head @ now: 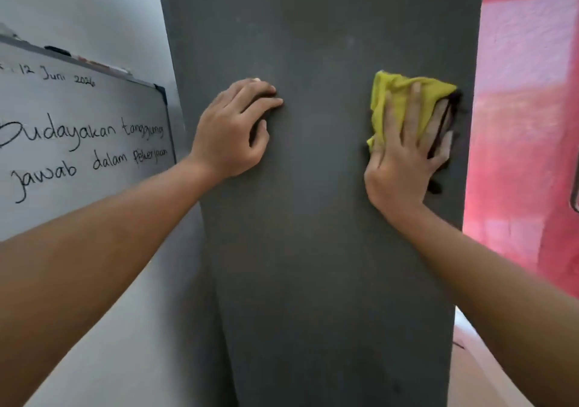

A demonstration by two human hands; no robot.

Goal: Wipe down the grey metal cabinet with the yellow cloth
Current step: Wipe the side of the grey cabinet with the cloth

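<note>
The tall grey metal cabinet (316,250) fills the middle of the view, its flat dark side facing me. My right hand (404,159) presses the yellow cloth (391,93) flat against the cabinet near its right edge, fingers spread over the cloth. A dark-edged part of the cloth sticks out by my fingertips. My left hand (232,131) rests on the cabinet's left part at about the same height, fingers curled and tips touching the metal, nothing in it.
A whiteboard (78,131) with handwritten text hangs on the white wall left of the cabinet. A red curtain (526,124) hangs to the right. A strip of pale floor (470,359) shows at the lower right.
</note>
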